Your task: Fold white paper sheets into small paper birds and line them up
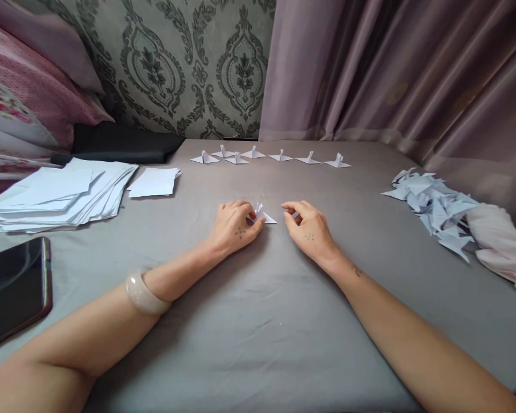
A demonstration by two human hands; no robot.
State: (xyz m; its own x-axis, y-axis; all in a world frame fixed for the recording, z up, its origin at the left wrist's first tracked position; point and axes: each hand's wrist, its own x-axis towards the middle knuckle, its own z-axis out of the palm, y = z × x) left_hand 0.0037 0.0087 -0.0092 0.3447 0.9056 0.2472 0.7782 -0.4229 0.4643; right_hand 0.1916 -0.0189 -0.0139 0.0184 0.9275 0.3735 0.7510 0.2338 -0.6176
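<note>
My left hand (234,226) has its thumb and fingers closed around a small white folded paper crane (270,219) on the grey cloth. One pointed wing lies out to the right of my thumb, and a narrow upright fold rises between the fingers; the rest of it is hidden by the hand. A short way to the right, my right hand (308,230) rests with bent fingers, thumb and forefinger apart and nothing between them. Farther back, several similar folded paper cranes (281,155) stand in a loose row.
On the left lie a large stack of white paper (60,192), a smaller stack of paper squares (153,182) and a dark phone (15,289). A heap of folded paper pieces (434,201) is at the right beside a pale cloth (494,232). Black fabric (124,142) lies at the back left.
</note>
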